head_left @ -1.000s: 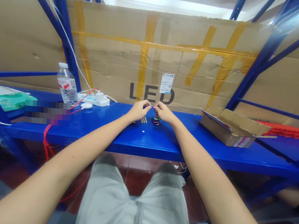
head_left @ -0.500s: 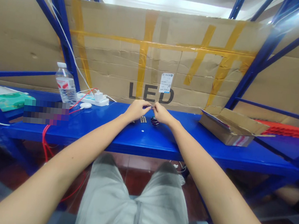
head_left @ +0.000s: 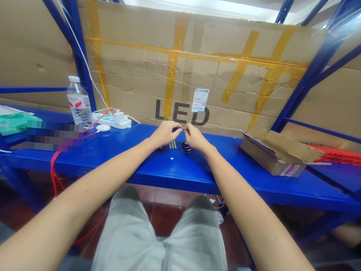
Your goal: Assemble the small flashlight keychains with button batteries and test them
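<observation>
Above the blue bench (head_left: 177,169), my left hand (head_left: 166,132) and my right hand (head_left: 194,137) meet fingertip to fingertip. Both are pinched closed around something small between them, too tiny to name. Under the left fingers lies a cluster of small shiny metallic pieces (head_left: 173,144) in rows. A dark, glossy bundle of loops (head_left: 186,146) rests just below the right hand. Closer to the bench's front edge is a small white round piece (head_left: 172,158), touched by neither hand.
To the right stands an open cardboard box (head_left: 287,169), with red ridged material (head_left: 344,157) behind it. A water bottle (head_left: 79,104), a power strip (head_left: 122,122) and red cables (head_left: 55,170) are on the left. A large cardboard panel (head_left: 135,75) closes off the back.
Both hands stay in nearly the same place, with only slight finger movement at the pinch. The things on the bench look unmoved.
</observation>
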`<state>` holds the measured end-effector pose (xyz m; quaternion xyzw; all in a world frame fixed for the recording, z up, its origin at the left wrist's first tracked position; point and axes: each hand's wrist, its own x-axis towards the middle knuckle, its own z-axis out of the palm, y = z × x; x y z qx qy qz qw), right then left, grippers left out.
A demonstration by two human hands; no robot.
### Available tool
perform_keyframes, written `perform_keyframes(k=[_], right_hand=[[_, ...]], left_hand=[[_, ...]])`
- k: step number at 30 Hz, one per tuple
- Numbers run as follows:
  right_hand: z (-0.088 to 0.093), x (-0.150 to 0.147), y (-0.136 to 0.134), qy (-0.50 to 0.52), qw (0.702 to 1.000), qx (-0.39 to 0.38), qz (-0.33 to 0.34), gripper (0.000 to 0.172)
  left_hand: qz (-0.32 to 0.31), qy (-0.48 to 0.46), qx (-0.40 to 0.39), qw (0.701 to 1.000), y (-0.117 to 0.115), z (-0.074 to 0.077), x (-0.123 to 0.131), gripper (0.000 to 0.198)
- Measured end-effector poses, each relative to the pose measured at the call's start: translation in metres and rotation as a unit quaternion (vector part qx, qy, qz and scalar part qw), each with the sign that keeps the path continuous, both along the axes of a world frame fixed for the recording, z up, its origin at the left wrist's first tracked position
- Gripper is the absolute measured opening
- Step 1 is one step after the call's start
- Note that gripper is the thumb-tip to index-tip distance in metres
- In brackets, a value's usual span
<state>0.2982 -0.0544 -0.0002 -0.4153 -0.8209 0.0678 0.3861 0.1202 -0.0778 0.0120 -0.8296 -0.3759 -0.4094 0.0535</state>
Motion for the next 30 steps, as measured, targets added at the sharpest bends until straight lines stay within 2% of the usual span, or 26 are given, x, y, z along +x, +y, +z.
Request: perform_keyframes(k=[7, 21, 26, 30], right_hand=[[0.001, 0.000, -0.004, -0.037, 0.999, 0.011, -0.018, 0.015], [0.005, -0.003, -0.013, -0.073, 0.997, 0.023, -0.018, 0.014], [0.005, -0.001, -0.007, -0.024, 0.999, 0.021, -0.021, 0.015], [0.005, 0.001, -0.003, 0.075, 0.997, -0.035, 0.003, 0.018]], left_hand=[[-0.005, 0.038, -0.002, 0.999, 0.003, -0.002, 0.000, 0.021], [0.056, 0.070, 0.003, 0.996, -0.002, -0.003, 0.002, 0.012], [0.034, -0.012, -0.034, 0.999, 0.003, -0.004, -0.002, 0.009], [-0.017, -0.083, -0.070, 0.994, 0.005, -0.003, -0.003, 0.011]])
